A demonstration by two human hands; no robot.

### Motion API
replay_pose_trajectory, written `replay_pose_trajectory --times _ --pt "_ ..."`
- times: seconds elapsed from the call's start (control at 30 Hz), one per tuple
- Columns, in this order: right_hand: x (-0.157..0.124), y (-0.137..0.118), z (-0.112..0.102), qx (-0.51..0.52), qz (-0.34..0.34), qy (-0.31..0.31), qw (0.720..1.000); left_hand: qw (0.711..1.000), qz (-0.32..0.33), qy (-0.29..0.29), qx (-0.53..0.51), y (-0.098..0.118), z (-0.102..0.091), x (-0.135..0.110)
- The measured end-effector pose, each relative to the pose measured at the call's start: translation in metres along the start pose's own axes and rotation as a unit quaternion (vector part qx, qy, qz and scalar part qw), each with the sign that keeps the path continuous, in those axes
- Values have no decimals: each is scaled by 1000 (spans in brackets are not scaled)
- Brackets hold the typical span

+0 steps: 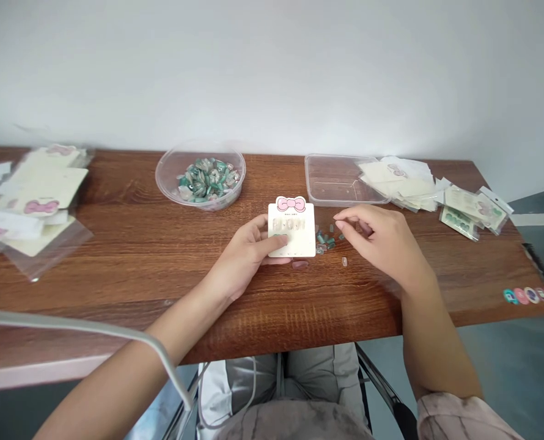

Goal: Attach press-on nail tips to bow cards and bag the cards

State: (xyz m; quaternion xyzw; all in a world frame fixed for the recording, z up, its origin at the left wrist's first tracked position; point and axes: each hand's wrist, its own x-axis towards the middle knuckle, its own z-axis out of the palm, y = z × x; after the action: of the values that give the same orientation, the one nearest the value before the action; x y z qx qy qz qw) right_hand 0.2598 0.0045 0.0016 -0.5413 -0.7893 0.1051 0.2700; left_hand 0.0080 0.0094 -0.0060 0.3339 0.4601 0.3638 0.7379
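My left hand (249,253) grips a cream display card (306,244) with a pink bow at its top, thumb across the front and fingers behind. A row of pale press-on nails (290,224) sits across the card, with a green one beside my thumb. To the right of the card, my right hand (382,235) has its thumb and forefinger drawn together in a pinch; anything between the tips is too small to make out. Beneath and between the hands lie loose green and clear press-on nails (330,242), with a single pale nail (344,261) nearer me.
Farther back stands a round clear tub (162,177) of mixed nails (208,178). A rectangular clear container (331,198) is beside a pile of cards (391,177) and bagged sets (459,221). Bagged bow cards (47,189) lie left. A grey bar (93,327) crosses the lower left.
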Motion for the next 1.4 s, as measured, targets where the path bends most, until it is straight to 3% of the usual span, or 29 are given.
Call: replay_pose_trajectory --times 0.1,0.4,0.63,0.9,1.1,1.4 --pt "0 14 -1 -40 44 -88 994 1000 10 12 -5 1 -2 1" --pt "3 27 6 -63 22 -131 989 1000 11 13 -3 1 -3 2" --pt "5 23 13 -61 45 -148 986 1000 14 22 1 4 -2 1" --pt "5 25 6 -6 57 -123 991 999 25 25 7 4 -3 1" --pt "5 36 10 27 24 -178 983 1000 21 22 4 3 -3 3" --pt "6 40 21 -51 -34 -122 991 1000 12 28 1 3 -4 3"
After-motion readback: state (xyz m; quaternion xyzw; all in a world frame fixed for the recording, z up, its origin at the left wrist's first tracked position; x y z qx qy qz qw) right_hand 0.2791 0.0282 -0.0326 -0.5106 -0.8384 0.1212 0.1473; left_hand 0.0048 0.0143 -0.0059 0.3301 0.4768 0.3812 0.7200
